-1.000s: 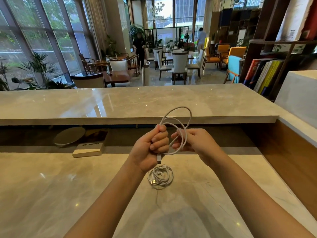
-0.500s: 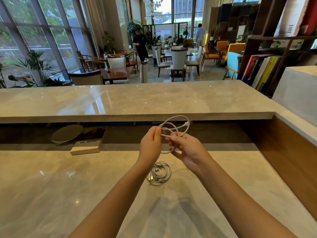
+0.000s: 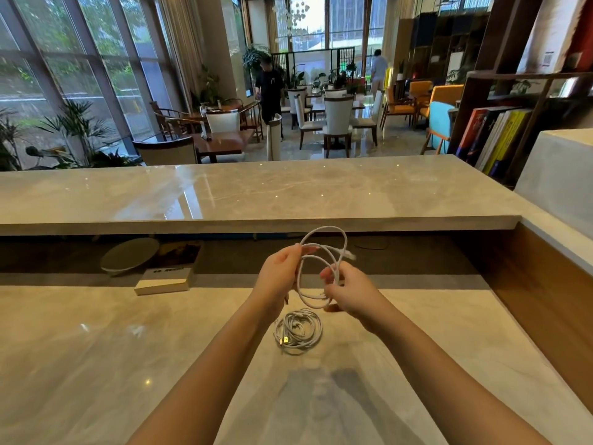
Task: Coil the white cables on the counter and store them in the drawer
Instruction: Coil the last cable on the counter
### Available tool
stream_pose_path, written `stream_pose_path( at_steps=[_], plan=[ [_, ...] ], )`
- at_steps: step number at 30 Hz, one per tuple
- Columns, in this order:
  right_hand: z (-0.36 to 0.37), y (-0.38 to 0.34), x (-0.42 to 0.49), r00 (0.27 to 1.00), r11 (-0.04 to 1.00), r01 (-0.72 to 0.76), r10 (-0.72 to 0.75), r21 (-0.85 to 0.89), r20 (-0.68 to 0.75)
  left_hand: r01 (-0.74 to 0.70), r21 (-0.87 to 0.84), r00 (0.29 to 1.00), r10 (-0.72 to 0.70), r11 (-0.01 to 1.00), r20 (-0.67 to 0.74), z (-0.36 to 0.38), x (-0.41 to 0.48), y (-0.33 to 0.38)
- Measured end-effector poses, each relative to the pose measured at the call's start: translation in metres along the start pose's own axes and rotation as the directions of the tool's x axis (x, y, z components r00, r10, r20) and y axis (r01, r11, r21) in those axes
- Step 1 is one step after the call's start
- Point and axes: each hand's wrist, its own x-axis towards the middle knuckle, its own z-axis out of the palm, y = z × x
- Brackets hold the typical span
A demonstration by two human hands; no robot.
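Both hands hold a white cable [image 3: 324, 244] in loose loops above the marble counter [image 3: 96, 364]. My left hand [image 3: 279, 277] pinches the loops at their left side, near the top. My right hand [image 3: 348, 292] curls its fingers round the strands on the right, where a white plug end sticks out. A second white cable [image 3: 298, 332] lies coiled flat on the counter just below my hands, with a gold plug at its lower left. No drawer is in view.
A raised marble bar top [image 3: 256, 194] runs across behind the counter. On the shelf under it sit a round grey plate [image 3: 130, 253] and a flat box [image 3: 163, 281]. A wooden side wall [image 3: 545, 303] closes the right. Chairs and people stand far behind.
The held loops have shrunk from one tall loop into smaller rounds. My left hand went from a full fist to a fingertip pinch, and my right hand slid lower along the strands.
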Motion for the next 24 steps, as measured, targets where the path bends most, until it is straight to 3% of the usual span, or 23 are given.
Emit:
stream_pose_path(
  at_steps=[4,7,10,14,17,19,24],
  plan=[
    [-0.009,-0.009,-0.005,0.963,0.984,-0.129,0.095,0.12,0.252,-0.106,0.169,0.991,0.118,0.98,-0.062,0.001,0.002,-0.003],
    [-0.024,-0.008,-0.008,0.952,0.996,-0.074,0.058,0.043,0.3,-0.151,0.169,0.981,0.169,0.974,-0.093,-0.006,0.006,-0.002],
    [-0.042,-0.002,-0.012,0.965,0.98,0.1,-0.053,-0.171,0.257,-0.072,0.1,0.967,0.094,0.992,-0.236,-0.029,0.018,0.002],
    [-0.066,0.009,-0.016,0.934,0.819,0.357,-0.301,-0.449,0.193,-0.003,-0.198,0.997,-0.012,0.98,-0.075,-0.046,0.024,0.004],
    [-0.075,0.02,-0.009,0.914,0.71,0.351,-0.4,-0.61,0.061,0.108,-0.508,0.994,-0.089,0.855,0.061,-0.047,0.027,0.011],
    [-0.075,0.028,-0.003,0.917,0.684,0.309,-0.398,-0.661,0.017,0.189,-0.61,0.981,-0.122,0.77,0.151,-0.049,0.027,0.014],
    [-0.065,0.042,0.005,0.894,0.565,0.27,-0.447,-0.78,-0.014,0.139,-0.464,0.989,-0.099,0.875,0.111,-0.047,0.021,0.01]
  ],
)
